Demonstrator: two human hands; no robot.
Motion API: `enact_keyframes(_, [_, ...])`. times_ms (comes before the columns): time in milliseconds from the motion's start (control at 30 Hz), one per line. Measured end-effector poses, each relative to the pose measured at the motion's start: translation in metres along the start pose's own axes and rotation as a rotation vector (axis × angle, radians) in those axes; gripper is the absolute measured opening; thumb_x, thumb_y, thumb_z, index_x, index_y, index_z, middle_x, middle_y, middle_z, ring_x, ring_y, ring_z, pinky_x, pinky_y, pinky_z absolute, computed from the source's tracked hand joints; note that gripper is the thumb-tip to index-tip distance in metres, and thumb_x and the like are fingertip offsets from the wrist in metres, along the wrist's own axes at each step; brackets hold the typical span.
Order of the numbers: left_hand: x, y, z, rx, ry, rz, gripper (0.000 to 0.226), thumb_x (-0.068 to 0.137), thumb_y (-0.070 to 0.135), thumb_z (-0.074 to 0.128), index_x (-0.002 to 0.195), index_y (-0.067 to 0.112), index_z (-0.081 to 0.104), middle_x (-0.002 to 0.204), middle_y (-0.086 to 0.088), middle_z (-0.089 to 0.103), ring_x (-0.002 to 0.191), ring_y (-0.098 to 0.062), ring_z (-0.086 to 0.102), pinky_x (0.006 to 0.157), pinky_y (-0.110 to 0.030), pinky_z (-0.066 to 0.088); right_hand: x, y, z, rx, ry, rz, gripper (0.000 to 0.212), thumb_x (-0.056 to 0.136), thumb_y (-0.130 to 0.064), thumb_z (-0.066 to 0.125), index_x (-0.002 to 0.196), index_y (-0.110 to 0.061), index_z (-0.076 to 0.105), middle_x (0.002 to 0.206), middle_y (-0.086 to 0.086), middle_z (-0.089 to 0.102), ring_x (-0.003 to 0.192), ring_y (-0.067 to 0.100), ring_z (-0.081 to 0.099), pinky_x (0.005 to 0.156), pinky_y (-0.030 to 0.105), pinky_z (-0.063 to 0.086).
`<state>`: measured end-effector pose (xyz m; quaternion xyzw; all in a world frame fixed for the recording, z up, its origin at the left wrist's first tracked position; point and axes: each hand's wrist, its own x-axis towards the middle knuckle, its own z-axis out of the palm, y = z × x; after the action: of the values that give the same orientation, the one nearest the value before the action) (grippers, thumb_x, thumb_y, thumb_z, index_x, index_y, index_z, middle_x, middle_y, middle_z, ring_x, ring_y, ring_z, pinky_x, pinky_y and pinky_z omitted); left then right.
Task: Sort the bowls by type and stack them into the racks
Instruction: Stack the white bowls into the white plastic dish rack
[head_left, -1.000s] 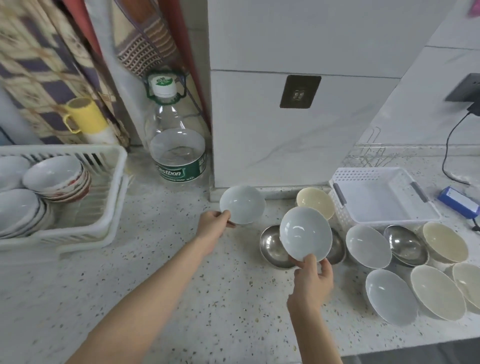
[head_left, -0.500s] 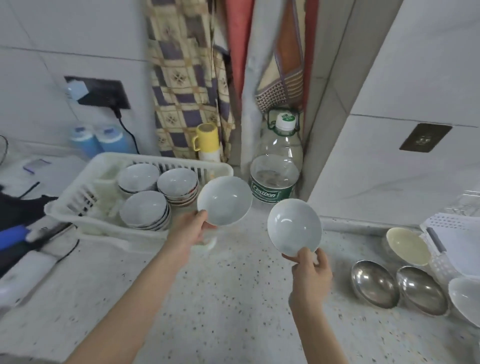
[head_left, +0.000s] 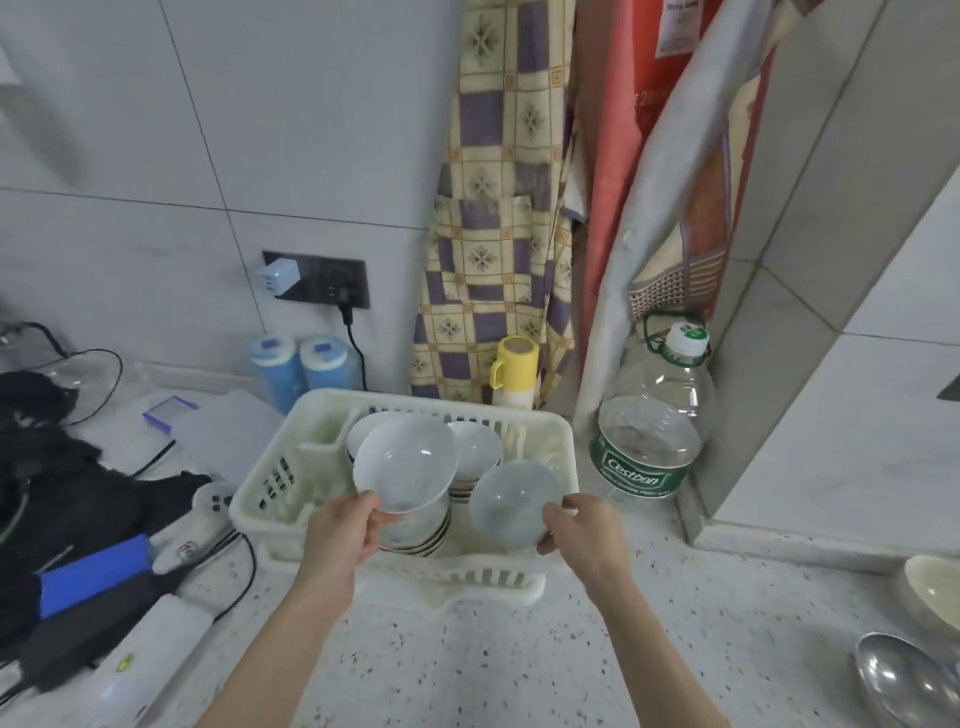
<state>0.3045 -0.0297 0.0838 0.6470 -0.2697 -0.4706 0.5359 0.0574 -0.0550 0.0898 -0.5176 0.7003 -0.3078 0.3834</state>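
- Clutter fills the far left of the counter (head_left: 519, 675): black cables, a blue block (head_left: 93, 574) and white gadgets, mostly cut off by the frame edge and hard to name.
- The left hand (head_left: 345, 532) reaches forward from the lower edge, forearm angled up and right, thumb on top and fingers curled under the near rim of a white bowl (head_left: 405, 462).
- That bowl is tipped toward the camera, its hollow facing the viewer, held over the left part of the cream rack (head_left: 260, 499).
- Stacked bowls (head_left: 475, 449) sit in the rack behind and below it, largely hidden; how many cannot be told.
- A second white bowl (head_left: 511, 501), also tilted hollow-forward, hangs over the rack's right part, somewhat blurred.
- The right hand (head_left: 584, 527) pinches its right rim, fingers curled, forearm angled up and left.
- A yellow cup (head_left: 514, 364) and a large water bottle (head_left: 652, 421) stand behind and right of the rack.
- A cream bowl (head_left: 935, 592) and a steel bowl (head_left: 904, 680) lie at the right edge, both cropped.
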Motion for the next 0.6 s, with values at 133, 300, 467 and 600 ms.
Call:
enact_keyframes(133, [0.013,0.001,-0.018,0.015,-0.040,0.018,0.027,0.091,0.001,0.054,0.095,-0.024,0.061,0.049,-0.003,0.038,0.037,0.000,0.049,0.038,-0.016,0.024,0.011,-0.001,0.012,-0.035,0.028,0.076,0.029,0.076,-0.015,0.050,0.052,-0.009,0.065,0.050,-0.001,0.068,0.042,0.009,0.045,0.045,0.020,0.034])
enact_keyframes(300, [0.028,0.000,-0.024,0.046,-0.080,0.026,0.024,0.091,0.008,0.056,0.085,-0.014,0.066,0.042,0.005,0.053,0.040,-0.007,0.030,0.038,-0.015,0.026,0.023,-0.010,0.020,-0.184,-0.007,0.152,0.029,0.071,-0.017,0.047,0.074,0.000,0.069,0.049,0.000,0.068,0.048,0.013,0.047,0.047,0.019,0.037])
enact_keyframes(467, [0.034,-0.001,-0.016,0.068,-0.106,0.017,0.028,0.091,0.009,0.058,0.068,0.000,0.070,0.058,-0.010,0.051,0.046,-0.013,0.028,0.043,-0.020,0.028,0.033,-0.015,0.035,-0.289,-0.062,0.210,0.014,0.077,-0.014,0.043,0.078,-0.006,0.055,0.054,0.006,0.070,0.060,0.019,0.056,0.058,0.025,0.046])
enact_keyframes(600, [0.035,-0.004,-0.012,0.075,-0.128,0.005,0.026,0.091,0.011,0.059,0.070,-0.001,0.071,0.059,-0.009,0.049,0.046,-0.013,0.028,0.045,-0.021,0.026,0.042,-0.008,0.048,-0.340,-0.082,0.193,0.018,0.094,-0.019,0.039,0.088,-0.007,0.051,0.078,0.011,0.073,0.062,0.019,0.063,0.055,0.024,0.046])
